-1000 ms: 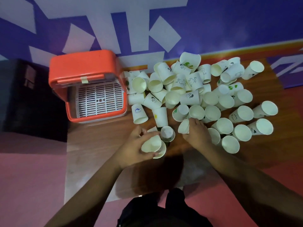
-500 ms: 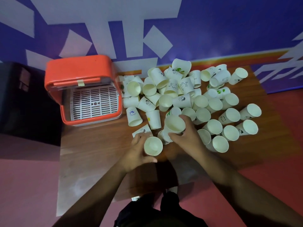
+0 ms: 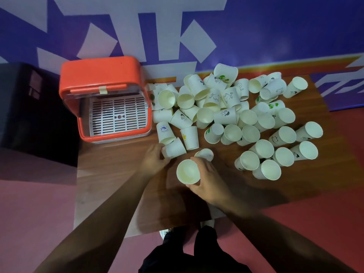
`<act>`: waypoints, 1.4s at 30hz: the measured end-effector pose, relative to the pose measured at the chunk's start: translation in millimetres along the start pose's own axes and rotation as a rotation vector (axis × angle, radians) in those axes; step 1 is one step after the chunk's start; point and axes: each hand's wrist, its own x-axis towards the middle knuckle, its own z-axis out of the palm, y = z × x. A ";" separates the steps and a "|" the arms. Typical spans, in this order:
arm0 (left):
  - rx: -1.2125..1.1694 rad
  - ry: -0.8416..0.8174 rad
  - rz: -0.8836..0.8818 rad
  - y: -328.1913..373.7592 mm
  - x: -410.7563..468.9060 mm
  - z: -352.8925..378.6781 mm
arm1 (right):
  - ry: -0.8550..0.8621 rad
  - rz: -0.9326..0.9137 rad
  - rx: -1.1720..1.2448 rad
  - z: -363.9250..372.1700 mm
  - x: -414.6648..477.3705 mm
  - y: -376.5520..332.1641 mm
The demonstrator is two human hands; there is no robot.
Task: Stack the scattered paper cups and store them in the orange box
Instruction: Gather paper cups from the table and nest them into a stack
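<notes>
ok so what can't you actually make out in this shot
Head view:
- cups nested in the held cup: only its mouth shows; right hand covers the wall.
- left hand grip on the lying cup: too blurred.
- orange box rear interior: lid hides it.

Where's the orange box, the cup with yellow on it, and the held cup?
orange box (image 3: 100, 75): head view, its orange top.
yellow-marked cup (image 3: 189, 137): head view, its side wall.
held cup (image 3: 188, 172): head view, inside its mouth.

letters "LO" legible on one paper cup (image 3: 242, 89) in the pile, other cup prints unreadable
</notes>
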 end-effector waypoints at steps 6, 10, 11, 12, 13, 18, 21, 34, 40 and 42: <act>0.098 0.033 -0.096 -0.6 18.0 24.3 | -0.091 0.022 -0.105 6.5 5.6 17.0; 0.109 0.005 -0.074 -12.3 16.9 26.5 | -0.068 0.043 -0.103 -8.2 8.4 26.8; 0.097 0.004 -0.079 -13.6 14.2 25.0 | -0.030 0.044 -0.103 -11.5 10.3 32.3; 0.080 0.005 -0.087 -15.1 11.2 23.3 | 0.013 0.044 -0.109 -14.2 12.7 38.8; 0.066 0.006 -0.098 -16.0 6.5 20.7 | 0.048 0.054 -0.120 -16.3 15.7 45.3; -0.108 0.059 -0.197 -23.7 -36.5 4.0 | 0.075 0.109 -0.181 -18.1 40.6 66.7; -0.383 0.097 -0.138 -29.2 -64.6 -3.4 | -0.027 0.090 -0.254 -12.2 55.1 68.6; -1.198 -0.033 -0.095 7.7 -105.6 -25.1 | -0.009 0.116 -0.224 -35.9 52.3 61.5; -1.196 -0.124 -0.023 39.4 -100.9 -35.4 | 0.218 0.393 0.421 -72.4 41.6 36.4; -1.197 -0.139 -0.014 50.8 -99.9 -36.2 | 0.182 0.479 0.865 -79.9 37.2 30.1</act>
